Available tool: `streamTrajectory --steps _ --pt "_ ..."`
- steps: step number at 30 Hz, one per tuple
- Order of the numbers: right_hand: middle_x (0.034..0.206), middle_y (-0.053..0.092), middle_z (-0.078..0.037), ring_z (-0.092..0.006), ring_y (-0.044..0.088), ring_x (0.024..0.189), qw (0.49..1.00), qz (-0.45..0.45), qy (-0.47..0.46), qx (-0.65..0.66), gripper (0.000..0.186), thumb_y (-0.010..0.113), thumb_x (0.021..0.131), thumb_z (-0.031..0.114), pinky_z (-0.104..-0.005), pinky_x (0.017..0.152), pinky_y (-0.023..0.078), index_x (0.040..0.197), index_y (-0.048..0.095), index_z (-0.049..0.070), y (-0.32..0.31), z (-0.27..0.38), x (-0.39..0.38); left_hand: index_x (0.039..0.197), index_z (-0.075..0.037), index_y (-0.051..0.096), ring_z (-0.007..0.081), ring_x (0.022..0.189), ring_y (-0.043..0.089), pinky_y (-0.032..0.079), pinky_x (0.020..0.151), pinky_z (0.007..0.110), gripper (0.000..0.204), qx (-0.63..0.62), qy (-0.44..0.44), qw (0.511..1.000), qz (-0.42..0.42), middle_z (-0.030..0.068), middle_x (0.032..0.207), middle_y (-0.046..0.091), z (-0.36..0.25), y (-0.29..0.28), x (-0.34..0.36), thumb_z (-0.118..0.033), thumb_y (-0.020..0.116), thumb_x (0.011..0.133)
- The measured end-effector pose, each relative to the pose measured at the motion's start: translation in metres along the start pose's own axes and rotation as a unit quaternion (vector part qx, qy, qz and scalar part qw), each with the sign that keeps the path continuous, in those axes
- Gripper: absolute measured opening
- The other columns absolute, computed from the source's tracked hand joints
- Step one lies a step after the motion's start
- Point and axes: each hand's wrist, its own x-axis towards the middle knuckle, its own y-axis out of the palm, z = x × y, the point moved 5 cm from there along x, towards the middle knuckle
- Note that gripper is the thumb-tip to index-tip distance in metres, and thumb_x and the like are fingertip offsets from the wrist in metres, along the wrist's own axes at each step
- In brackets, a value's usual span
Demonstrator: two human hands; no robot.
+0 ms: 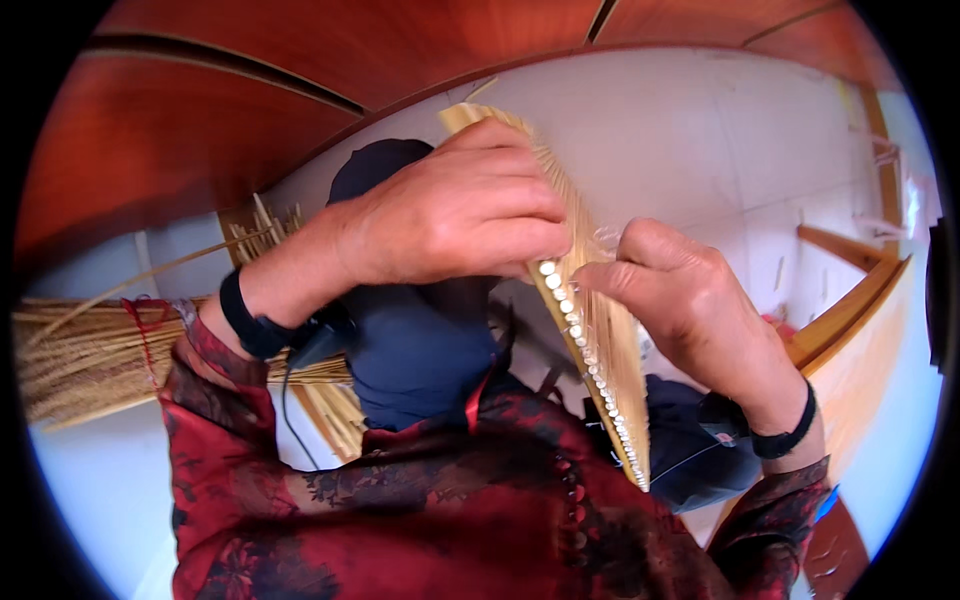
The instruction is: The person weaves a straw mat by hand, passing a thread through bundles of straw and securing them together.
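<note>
Grip of the left hand is folded firmly over the upper part of the straw piece, with the fingers bent round its edge. The right hand is at the other side of this piece, its fingers curled and its thumb directed to the stalks; the fingertips are partly hidden, so I cannot tell whether this grip pinches something. Among the large things, red wooden panels fill the top of the view, and below them spreads the pale floor. The person wears a red garment with a dark pattern, and dark blue cloth is under the left forearm. At the left side lies a stalk bundle, tied round by a red cord; at the right side stands a wooden frame. The straw piece itself is held in front of the person's body, slanting from the upper left down to the lower right, and it spreads like a narrow fan. On each wrist sits a black band. Smallest are the white stalk ends, which make one row along the left edge of the straw piece, below the left hand.
</note>
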Motion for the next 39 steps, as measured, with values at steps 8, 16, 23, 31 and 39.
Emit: streamTrajectory --steps 8,16,23,31,39 --pt "0.07 0.043 -0.005 -0.0184 0.049 0.064 0.996 -0.048 0.074 -0.013 0.03 0.065 0.075 -0.009 -0.0282 0.058 0.041 0.099 0.069 0.009 -0.036 -0.038 -0.029 0.091 -0.009 0.062 0.0225 0.083 0.056 0.038 0.079 0.037 0.025 -0.117 0.125 0.985 0.006 0.0024 0.08 0.057 0.035 0.02 0.074 -0.019 0.072 0.07" --pt "0.07 0.041 -0.003 -0.0142 0.045 0.062 0.994 -0.078 0.077 -0.006 0.029 0.068 0.074 -0.009 -0.0249 0.056 0.039 0.097 0.071 0.009 -0.044 -0.058 -0.037 0.091 -0.011 0.062 0.0238 0.086 0.055 0.038 0.084 0.039 0.02 -0.126 0.141 0.982 0.004 0.0022 0.08 0.057 0.049 0.033 0.087 -0.016 0.071 0.073" --pt "0.068 0.044 -0.003 -0.0135 0.045 0.061 0.992 -0.082 0.095 0.017 0.024 0.07 0.077 -0.004 -0.0255 0.054 0.037 0.098 0.069 0.007 -0.046 -0.064 -0.042 0.093 -0.008 0.061 0.0273 0.089 0.053 0.036 0.09 0.04 0.019 -0.14 0.136 0.981 0.02 0.0055 0.082 0.058 0.049 0.032 0.092 -0.011 0.068 0.076" --pt "0.07 0.048 -0.003 -0.0132 0.048 0.062 0.986 -0.055 0.137 0.073 0.022 0.068 0.079 -0.003 -0.0258 0.055 0.04 0.099 0.069 0.006 -0.048 -0.068 -0.052 0.098 -0.006 0.06 0.0289 0.091 0.052 0.036 0.091 0.041 0.023 -0.12 0.146 0.981 0.031 0.0074 0.084 0.057 0.046 0.03 0.089 -0.01 0.066 0.076" --pt "0.071 0.059 -0.005 -0.013 0.051 0.06 0.99 -0.037 0.134 0.024 0.023 0.064 0.082 -0.005 -0.0234 0.056 0.042 0.102 0.068 0.006 -0.05 -0.064 -0.05 0.098 -0.007 0.06 0.0278 0.089 0.053 0.036 0.09 0.041 0.023 -0.111 0.17 0.979 0.028 0.0057 0.083 0.056 0.046 0.033 0.087 -0.01 0.064 0.076"
